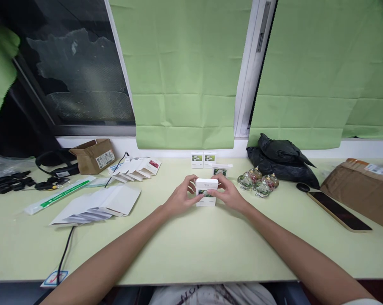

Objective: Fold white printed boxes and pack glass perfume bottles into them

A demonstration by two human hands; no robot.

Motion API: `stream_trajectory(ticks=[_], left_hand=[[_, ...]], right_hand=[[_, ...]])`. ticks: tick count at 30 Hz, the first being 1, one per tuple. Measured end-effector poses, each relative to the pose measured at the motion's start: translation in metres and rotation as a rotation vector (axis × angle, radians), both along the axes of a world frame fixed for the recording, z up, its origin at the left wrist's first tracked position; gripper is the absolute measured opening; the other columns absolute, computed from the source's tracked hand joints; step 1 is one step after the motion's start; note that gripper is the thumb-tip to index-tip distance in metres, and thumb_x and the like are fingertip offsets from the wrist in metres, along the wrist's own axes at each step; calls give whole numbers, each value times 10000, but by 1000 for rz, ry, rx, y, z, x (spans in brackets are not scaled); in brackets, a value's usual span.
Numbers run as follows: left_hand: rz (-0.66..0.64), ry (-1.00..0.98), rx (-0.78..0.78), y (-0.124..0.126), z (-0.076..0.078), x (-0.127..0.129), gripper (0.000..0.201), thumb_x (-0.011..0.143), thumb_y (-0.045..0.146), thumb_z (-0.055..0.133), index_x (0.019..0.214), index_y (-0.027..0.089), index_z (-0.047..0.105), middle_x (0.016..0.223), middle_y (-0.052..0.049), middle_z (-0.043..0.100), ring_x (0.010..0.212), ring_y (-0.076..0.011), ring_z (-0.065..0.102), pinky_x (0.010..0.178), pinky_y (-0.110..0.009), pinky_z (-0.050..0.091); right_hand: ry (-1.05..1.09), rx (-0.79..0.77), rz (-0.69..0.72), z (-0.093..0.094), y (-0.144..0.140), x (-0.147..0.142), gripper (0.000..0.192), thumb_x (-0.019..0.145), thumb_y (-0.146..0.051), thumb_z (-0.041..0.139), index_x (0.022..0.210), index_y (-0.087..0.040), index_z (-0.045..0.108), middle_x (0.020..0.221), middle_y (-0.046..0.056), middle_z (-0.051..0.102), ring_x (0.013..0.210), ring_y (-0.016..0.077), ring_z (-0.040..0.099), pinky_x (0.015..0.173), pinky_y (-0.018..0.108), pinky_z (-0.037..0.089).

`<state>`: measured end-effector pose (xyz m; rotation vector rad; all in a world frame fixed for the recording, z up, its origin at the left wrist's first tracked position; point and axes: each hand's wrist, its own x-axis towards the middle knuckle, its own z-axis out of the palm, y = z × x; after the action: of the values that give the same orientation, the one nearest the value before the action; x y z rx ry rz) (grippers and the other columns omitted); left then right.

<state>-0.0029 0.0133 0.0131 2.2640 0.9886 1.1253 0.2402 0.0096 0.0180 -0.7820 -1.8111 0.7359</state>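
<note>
My left hand [181, 195] and my right hand [227, 192] both grip a small white box [206, 190] with a green picture on its front, held upright on the pale green table [191, 245] at its middle. Just behind it stands another small white box [220, 170] with its top flap open. Two more closed white boxes [203, 159] stand side by side at the wall. Several small glass bottles [258, 182] lie in a cluster to the right of my right hand.
Flat white sleeves [99, 203] lie at the left, with a fan of folded cartons [137, 167] behind. A brown cardboard box [94, 155], black cables [16, 182], a black bag [282, 160], a phone [339, 210] and a brown parcel [363, 186] ring the table.
</note>
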Motion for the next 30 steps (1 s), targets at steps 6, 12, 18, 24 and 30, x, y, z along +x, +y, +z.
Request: stream_trajectory(ticks=[6, 12, 18, 24, 30], left_hand=[[-33, -20, -153, 2, -1, 2, 520, 874, 508, 733, 1256, 254, 489, 1106, -51, 682, 896, -201, 686, 743, -344, 588], [38, -26, -146, 9, -1, -1, 433, 917, 535, 677, 1202, 248, 523, 1055, -41, 700, 918, -209, 684, 760, -344, 582], [323, -92, -65, 36, -5, -21, 415, 905, 538, 690, 1138, 248, 505, 1111, -53, 685, 895, -202, 683, 722, -335, 582], [405, -125, -88, 60, -11, -31, 468, 897, 508, 707, 1221, 240, 502, 1155, -74, 681, 902, -199, 688, 731, -335, 596], [296, -153, -185, 66, -22, -29, 493, 939, 297, 657, 1386, 231, 462, 1257, -104, 678, 1041, -206, 705, 925, -386, 606]], right_hand=[[-66, 62, -14, 4, 0, 3, 309, 880, -451, 748, 1096, -253, 651, 1051, 36, 628, 965, 212, 624, 810, 336, 557], [-59, 15, -56, -6, 1, 0, 539, 910, -408, 707, 1398, -306, 502, 1295, 76, 604, 1053, 226, 635, 858, 380, 580], [-118, 45, -135, -12, 2, 0, 604, 935, -371, 666, 1479, -326, 407, 1348, 87, 584, 1075, 225, 628, 904, 427, 561], [-188, 59, -194, -11, 2, 3, 275, 992, -337, 581, 1261, -277, 589, 1085, 42, 689, 920, 194, 648, 776, 344, 532], [-243, 193, -267, -11, 4, 7, 228, 1019, -290, 537, 1231, -255, 614, 1027, 45, 698, 881, 192, 650, 757, 328, 522]])
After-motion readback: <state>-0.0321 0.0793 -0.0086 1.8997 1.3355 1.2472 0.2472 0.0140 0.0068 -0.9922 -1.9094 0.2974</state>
